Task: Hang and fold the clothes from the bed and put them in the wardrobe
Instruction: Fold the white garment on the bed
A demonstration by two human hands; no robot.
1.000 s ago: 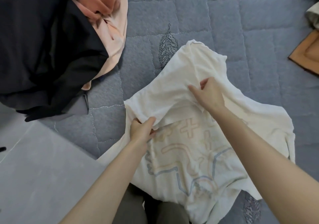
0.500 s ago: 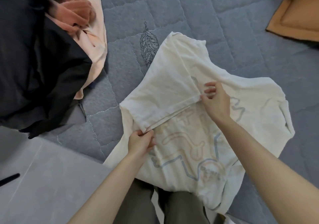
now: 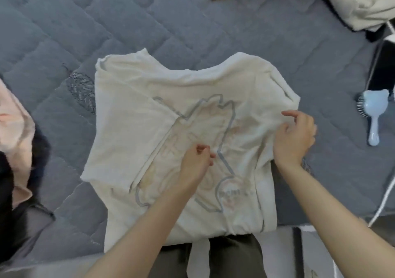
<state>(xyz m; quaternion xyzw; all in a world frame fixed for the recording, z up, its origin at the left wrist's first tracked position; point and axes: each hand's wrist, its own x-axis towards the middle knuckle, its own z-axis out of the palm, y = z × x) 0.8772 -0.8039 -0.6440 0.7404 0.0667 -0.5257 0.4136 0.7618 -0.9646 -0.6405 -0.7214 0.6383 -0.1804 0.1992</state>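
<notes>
The grey quilted bed [image 3: 149, 21] fills the frame. A white T-shirt [image 3: 132, 106] lies spread at centre, its faint grey-and-peach print showing through and its left side folded inward. The right hand [image 3: 295, 136] pinches the shirt's right edge in a narrow grip. The left hand [image 3: 196, 164] rests curled on the print; I cannot tell whether its grip holds cloth. A pale blue hairbrush [image 3: 374, 110] lies at far right.

Soft, even, dim indoor light; faint shadows; no glare; slight motion blur throughout; wide-angle bending at edges.
</notes>
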